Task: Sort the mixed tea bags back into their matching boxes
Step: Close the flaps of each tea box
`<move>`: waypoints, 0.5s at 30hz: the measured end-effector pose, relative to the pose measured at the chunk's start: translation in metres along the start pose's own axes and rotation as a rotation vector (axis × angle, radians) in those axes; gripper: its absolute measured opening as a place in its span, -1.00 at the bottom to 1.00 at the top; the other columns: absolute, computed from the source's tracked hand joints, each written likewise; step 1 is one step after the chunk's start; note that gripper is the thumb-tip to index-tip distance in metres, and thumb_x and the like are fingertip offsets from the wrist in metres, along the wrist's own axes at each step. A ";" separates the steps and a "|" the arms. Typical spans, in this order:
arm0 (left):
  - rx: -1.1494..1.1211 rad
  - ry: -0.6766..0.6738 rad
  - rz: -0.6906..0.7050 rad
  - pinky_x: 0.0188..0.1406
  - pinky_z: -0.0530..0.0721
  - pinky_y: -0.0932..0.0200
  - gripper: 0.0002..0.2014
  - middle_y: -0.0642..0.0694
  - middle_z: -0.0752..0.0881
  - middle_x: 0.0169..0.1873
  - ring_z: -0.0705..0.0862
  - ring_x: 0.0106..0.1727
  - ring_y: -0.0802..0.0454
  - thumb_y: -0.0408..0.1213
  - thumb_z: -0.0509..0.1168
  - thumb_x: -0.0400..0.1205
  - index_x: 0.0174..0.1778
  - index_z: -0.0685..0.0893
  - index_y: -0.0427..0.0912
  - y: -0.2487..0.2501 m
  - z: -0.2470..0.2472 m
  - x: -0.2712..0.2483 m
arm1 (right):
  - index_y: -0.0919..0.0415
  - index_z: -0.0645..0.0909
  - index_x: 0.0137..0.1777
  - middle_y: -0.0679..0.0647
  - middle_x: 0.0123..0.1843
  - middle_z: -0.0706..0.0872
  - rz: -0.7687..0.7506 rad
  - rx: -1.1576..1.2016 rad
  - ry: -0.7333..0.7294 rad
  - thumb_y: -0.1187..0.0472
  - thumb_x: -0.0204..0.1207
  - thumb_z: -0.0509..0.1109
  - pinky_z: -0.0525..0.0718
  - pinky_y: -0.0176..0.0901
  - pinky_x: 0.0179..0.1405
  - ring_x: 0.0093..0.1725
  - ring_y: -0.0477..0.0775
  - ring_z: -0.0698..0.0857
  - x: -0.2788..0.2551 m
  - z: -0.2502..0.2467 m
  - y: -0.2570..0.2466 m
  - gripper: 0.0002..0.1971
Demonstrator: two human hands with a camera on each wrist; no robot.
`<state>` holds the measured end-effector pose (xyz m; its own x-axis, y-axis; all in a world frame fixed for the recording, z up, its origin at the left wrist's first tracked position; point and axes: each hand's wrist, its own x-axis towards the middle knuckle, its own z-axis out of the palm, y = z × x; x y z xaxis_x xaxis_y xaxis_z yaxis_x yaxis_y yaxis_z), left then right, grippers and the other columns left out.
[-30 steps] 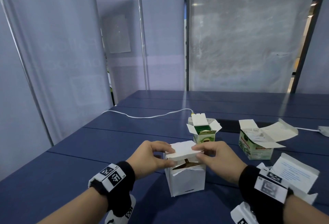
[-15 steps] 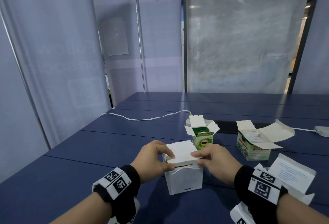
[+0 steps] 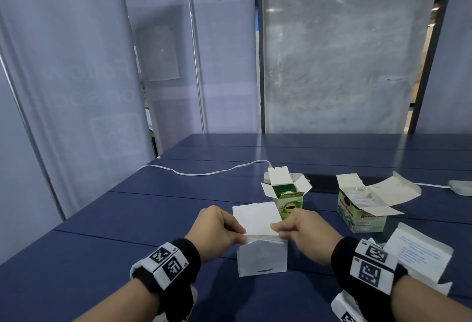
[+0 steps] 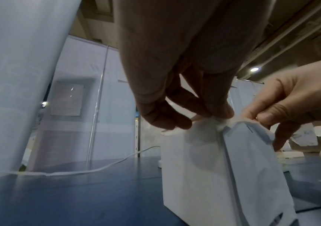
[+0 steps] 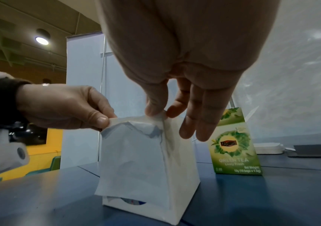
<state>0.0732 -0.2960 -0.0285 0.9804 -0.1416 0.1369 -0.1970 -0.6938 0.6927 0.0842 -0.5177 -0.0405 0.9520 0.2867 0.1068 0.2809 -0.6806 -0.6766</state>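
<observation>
White box (image 3: pixel 261 257) upright on the counter (image 3: pixel 143 209), just in front of the green tea box (image 3: pixel 290 202); left hand (image 3: pixel 217 229) and right hand (image 3: pixel 310 232) each pinch its lid edge, apparently to tuck it closed.

Open green cardboard tea box (image 3: pixel 290 200) is standing just behind the white carton (image 3: pixel 261 257), obstructing forward passage; dark blue tabletop (image 3: pixel 153 209) leftward is lying unobstructed.

The small green box (image 5: pixel 235 145) behind the white box (image 5: pixel 146 160) reads "GREEN TEA", "Lively Fresh", "10 bags x 1.5g". The larger green box (image 3: pixel 360 214), right of it, shows red lettering "Sambong", part hidden.
</observation>
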 end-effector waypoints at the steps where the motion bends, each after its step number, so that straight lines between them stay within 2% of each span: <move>1: 0.047 -0.016 0.011 -0.31 0.52 0.66 -0.92 0.17 0.80 -0.32 0.70 -0.26 0.40 -0.26 0.60 0.39 -0.25 0.86 -0.08 0.002 -0.001 0.003 | 0.14 0.75 0.17 -0.25 -0.12 0.67 -0.009 -0.015 -0.010 0.29 0.61 0.33 0.47 -0.64 -0.12 -0.14 -0.32 0.65 0.000 -0.001 -0.001 -0.77; 3: 0.126 -0.066 0.035 -0.32 0.48 0.70 -0.91 0.14 0.81 -0.26 0.67 -0.27 0.43 -0.22 0.57 0.43 -0.19 0.86 -0.09 0.005 -0.003 0.007 | 0.15 0.75 0.17 -0.15 -0.11 0.65 -0.045 -0.089 -0.020 0.30 0.61 0.29 0.51 -0.50 -0.05 -0.09 -0.22 0.61 0.002 -0.003 -0.003 -0.75; 5: 0.190 -0.120 0.055 -0.37 0.45 0.69 -0.90 0.16 0.78 -0.27 0.63 -0.31 0.47 -0.14 0.55 0.45 -0.18 0.86 -0.05 0.006 -0.005 0.011 | 0.18 0.74 0.19 -0.11 -0.09 0.66 -0.058 -0.108 -0.021 0.32 0.62 0.27 0.48 -0.53 -0.07 -0.10 -0.24 0.58 0.006 -0.001 -0.003 -0.74; 8: 0.253 -0.102 0.058 -0.38 0.42 0.67 -0.92 0.18 0.75 -0.30 0.60 -0.30 0.44 -0.12 0.52 0.46 -0.21 0.86 -0.02 0.003 -0.008 0.017 | 0.25 0.70 0.25 -0.27 -0.13 0.61 -0.052 -0.057 -0.059 0.35 0.64 0.26 0.44 -0.71 -0.14 -0.19 -0.40 0.59 0.012 0.004 -0.002 -0.73; 10: 0.258 -0.055 0.027 -0.35 0.43 0.69 -0.94 0.13 0.81 -0.26 0.64 -0.26 0.40 -0.19 0.50 0.48 -0.23 0.87 -0.07 -0.002 -0.012 0.024 | 0.27 0.69 0.25 -0.29 -0.15 0.56 -0.097 -0.080 -0.084 0.29 0.66 0.26 0.47 -0.60 0.01 -0.18 -0.42 0.56 0.018 0.005 -0.003 -0.74; 12: 0.258 -0.017 -0.022 -0.38 0.42 0.71 -0.96 0.10 0.83 -0.26 0.65 -0.26 0.39 -0.23 0.51 0.47 -0.24 0.87 -0.09 -0.010 -0.020 0.032 | 0.22 0.66 0.29 -0.07 0.05 0.60 -0.080 -0.089 0.032 0.31 0.63 0.27 0.50 -0.28 0.27 0.01 -0.26 0.58 0.026 0.001 0.003 -0.72; 13: 0.262 -0.001 -0.049 -0.39 0.43 0.69 -0.96 0.09 0.83 -0.27 0.65 -0.26 0.38 -0.23 0.52 0.46 -0.25 0.86 -0.09 -0.015 -0.025 0.036 | 0.18 0.63 0.33 0.05 0.17 0.58 -0.023 -0.066 0.152 0.34 0.61 0.28 0.47 -0.23 0.32 0.13 -0.09 0.59 0.031 -0.002 0.009 -0.68; 15: 0.272 0.029 -0.095 -0.29 0.50 0.56 -0.97 0.08 0.82 -0.28 0.69 -0.20 0.30 -0.23 0.53 0.46 -0.26 0.86 -0.08 -0.025 -0.034 0.045 | 0.17 0.56 0.36 0.17 0.28 0.56 0.140 0.068 0.388 0.40 0.52 0.32 0.51 -0.21 0.24 0.17 0.09 0.60 0.039 -0.009 0.028 -0.60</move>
<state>0.1220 -0.2612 -0.0156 0.9934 -0.0492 0.1038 -0.0940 -0.8675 0.4885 0.1300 -0.5316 -0.0482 0.9593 -0.0895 0.2680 0.1492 -0.6451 -0.7494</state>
